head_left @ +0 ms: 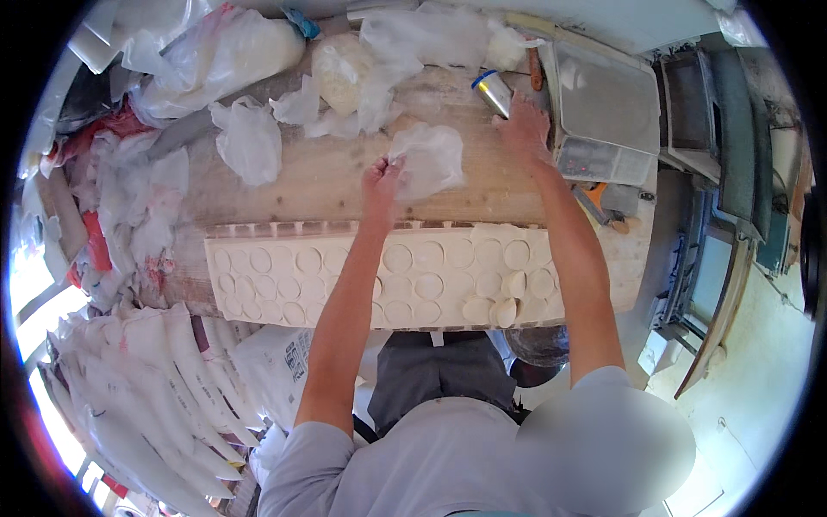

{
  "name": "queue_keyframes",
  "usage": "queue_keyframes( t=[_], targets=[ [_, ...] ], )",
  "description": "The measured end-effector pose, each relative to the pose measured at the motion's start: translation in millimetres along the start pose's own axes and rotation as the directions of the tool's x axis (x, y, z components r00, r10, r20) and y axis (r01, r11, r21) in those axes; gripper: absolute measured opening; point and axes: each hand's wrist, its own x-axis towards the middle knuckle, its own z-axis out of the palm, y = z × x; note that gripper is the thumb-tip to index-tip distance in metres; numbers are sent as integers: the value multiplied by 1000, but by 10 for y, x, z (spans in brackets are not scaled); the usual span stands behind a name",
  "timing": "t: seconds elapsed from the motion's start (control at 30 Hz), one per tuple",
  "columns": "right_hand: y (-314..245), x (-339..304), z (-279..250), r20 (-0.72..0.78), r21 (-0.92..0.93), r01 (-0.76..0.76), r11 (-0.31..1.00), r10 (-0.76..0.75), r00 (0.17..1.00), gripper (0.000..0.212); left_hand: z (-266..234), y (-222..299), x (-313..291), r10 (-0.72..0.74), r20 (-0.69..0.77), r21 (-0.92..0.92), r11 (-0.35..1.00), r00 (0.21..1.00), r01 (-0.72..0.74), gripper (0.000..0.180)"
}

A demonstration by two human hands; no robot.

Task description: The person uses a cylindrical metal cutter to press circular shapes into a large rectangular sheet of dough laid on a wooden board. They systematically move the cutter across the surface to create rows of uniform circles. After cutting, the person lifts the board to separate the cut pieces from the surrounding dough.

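Observation:
My left hand (384, 179) is closed in a pinch on the edge of a crumpled clear plastic bag (433, 160) above the wooden table. My right hand (526, 129) reaches to the back right with thumb and fingers apart. At its fingertips is a shiny metal cylinder with a blue rim (492, 91), tilted; its near end meets the hand, and I cannot tell a firm grip. Below my forearms a long sheet of pale dough (345, 280) lies along the front edge, marked with rows of round cuts. Several dough rounds (506, 312) are lifted or folded at its right part.
A scale (603, 95) stands right of my right hand, with an orange-handled scraper (594, 195) near it. Plastic bags (228, 65) line the back and left of the wooden table (319, 185). Stacked white sacks (142, 379) fill the lower left.

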Motion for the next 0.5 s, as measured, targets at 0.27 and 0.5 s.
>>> queue_keyframes(
  t=[0.27, 0.5],
  targets=[
    [234, 343, -347, 71, -449, 154, 880, -137, 988, 55, 347, 551, -166, 7, 124, -545, 836, 992, 62, 22],
    [256, 224, 26, 122, 293, 1, 956, -39, 992, 80, 684, 1239, -117, 218, 512, 225, 899, 831, -375, 37]
  ],
)
